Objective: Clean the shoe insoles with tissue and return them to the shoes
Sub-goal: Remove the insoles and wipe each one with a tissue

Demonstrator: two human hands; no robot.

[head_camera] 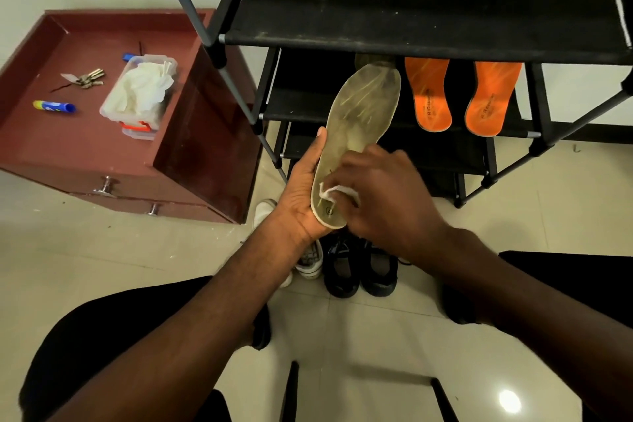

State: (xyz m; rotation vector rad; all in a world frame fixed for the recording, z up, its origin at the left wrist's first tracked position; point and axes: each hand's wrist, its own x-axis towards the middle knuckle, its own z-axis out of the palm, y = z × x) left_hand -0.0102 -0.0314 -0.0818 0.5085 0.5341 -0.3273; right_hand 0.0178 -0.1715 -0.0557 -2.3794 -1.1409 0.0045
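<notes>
Left hand (301,195) cups the heel of the pale insole (356,134); right hand (387,195) pinches a tissue (334,192) against it.

The insole stands toe-up before the black shoe rack (411,34), held only at its heel, so a hard wipe could bend it or tear the thin tissue (my guess). Two orange insoles (428,96) lean on a shelf, black shoes (359,267) wait on the cream tiled floor (376,336), and a tissue tub (140,92) sits on the red drawer unit (85,147).

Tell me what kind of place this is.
Probably a home entryway or shoe corner: a black shoe rack holding orange insoles, shoes on the tiled floor, and a red drawer unit with keys on top.
</notes>
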